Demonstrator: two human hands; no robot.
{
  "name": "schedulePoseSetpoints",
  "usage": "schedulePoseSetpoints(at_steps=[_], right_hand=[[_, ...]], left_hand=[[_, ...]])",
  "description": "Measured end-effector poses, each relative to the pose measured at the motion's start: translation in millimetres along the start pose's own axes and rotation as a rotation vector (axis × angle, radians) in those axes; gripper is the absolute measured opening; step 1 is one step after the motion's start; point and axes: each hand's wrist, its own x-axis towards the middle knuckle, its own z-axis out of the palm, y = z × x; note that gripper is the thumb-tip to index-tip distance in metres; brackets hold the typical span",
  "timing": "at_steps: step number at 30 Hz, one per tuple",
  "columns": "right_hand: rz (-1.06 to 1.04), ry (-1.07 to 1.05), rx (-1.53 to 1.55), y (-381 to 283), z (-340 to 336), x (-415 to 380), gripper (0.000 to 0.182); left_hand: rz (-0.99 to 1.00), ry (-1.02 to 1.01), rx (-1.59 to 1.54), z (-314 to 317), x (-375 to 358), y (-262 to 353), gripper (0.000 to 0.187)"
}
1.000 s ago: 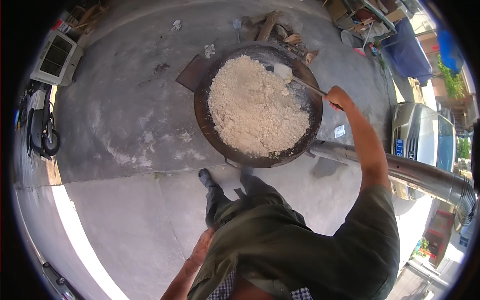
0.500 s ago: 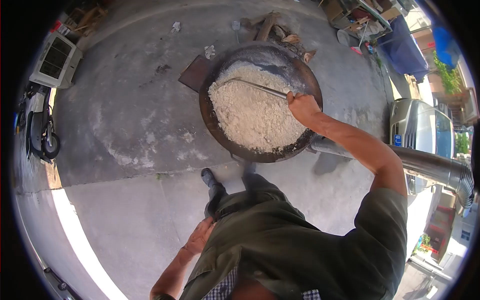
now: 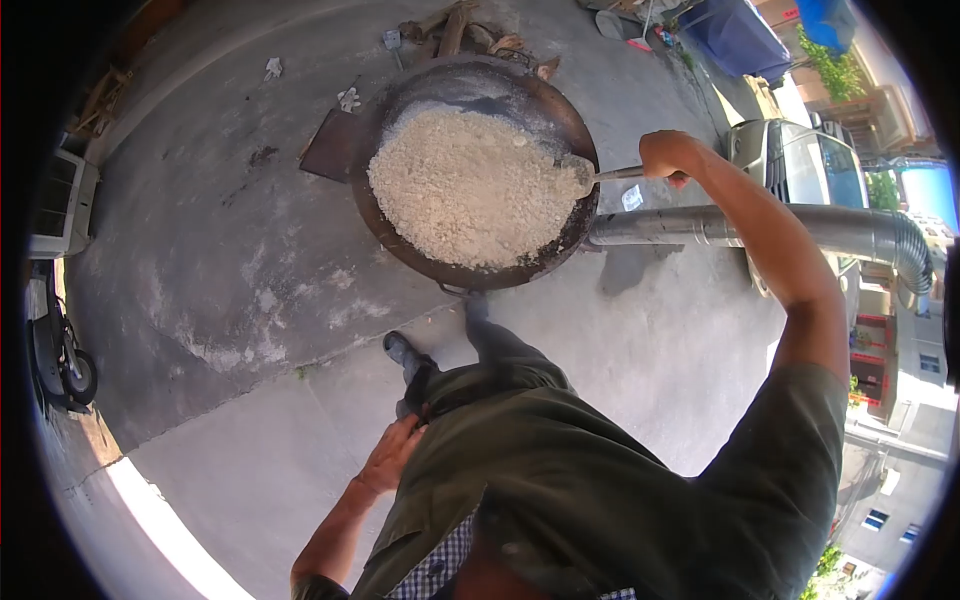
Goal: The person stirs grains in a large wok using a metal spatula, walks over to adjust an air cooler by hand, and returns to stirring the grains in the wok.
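My right hand (image 3: 668, 157) is closed round the handle of a metal wok spatula (image 3: 617, 174), just beyond the right rim of a big dark wok (image 3: 565, 108). The spatula's blade, coated in pale crumbs, lies against the wok's right inner wall. A wide heap of off-white, crumbly, flour-like stuff (image 3: 470, 190) fills much of the pan, leaving dark metal bare along the far side. My left hand (image 3: 393, 455) hangs low beside my hip, its fingers stretched along the dark clothing and holding nothing that I can see.
A metal flue pipe (image 3: 720, 226) runs right from the wok. Firewood (image 3: 453, 32) lies beyond it, with a brown board (image 3: 332, 146) at its left. Gloves (image 3: 348, 99) rest on the concrete floor. A car (image 3: 800, 165) stands right, a motorbike (image 3: 62, 345) left.
My right hand has drawn the spatula from the upper left of the heap to the wok's right edge. The view has shifted. My left hand stays low by my hip.
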Motion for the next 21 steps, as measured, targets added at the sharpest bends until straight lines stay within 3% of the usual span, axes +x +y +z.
schedulePoseSetpoints(at_steps=[5, 9, 10, 13, 15, 18, 19, 21], right_hand=[[0.043, -0.206, 0.133, -5.7, 8.0, 41.0, 0.02], [-0.045, -0.184, 0.259, -17.6, 80.5, 85.4, 0.022], [-0.126, -0.066, 0.423, -18.4, 117.2, 97.3, 0.025], [-0.077, 0.152, 0.721, -65.1, 176.5, 125.9, 0.038], [-0.073, 0.178, 0.743, -105.6, 194.3, 159.0, 0.04], [-0.167, 0.464, 0.687, -135.6, 216.8, 198.3, 0.039], [-0.198, 0.609, 0.619, -131.8, 216.1, 201.3, 0.037], [-0.225, 0.654, 0.554, -110.7, 203.4, 207.2, 0.034]], left_hand=[[-0.02, 0.038, -0.062, 14.7, -7.9, -5.5, 0.066], [-0.186, 0.015, -0.177, 28.1, -2.7, 13.4, 0.063], [-0.242, 0.0, -0.207, 39.7, -7.8, 14.1, 0.062], [-0.336, 0.07, -0.23, 88.3, -29.1, 16.1, 0.057], [-0.293, 0.132, -0.188, 75.9, -6.4, 34.0, 0.053], [-0.334, 0.122, -0.226, 68.9, 12.5, 46.6, 0.049], [-0.361, 0.104, -0.249, 67.7, 15.2, 49.1, 0.049], [-0.384, 0.062, -0.237, 63.0, 19.2, 52.4, 0.048]])
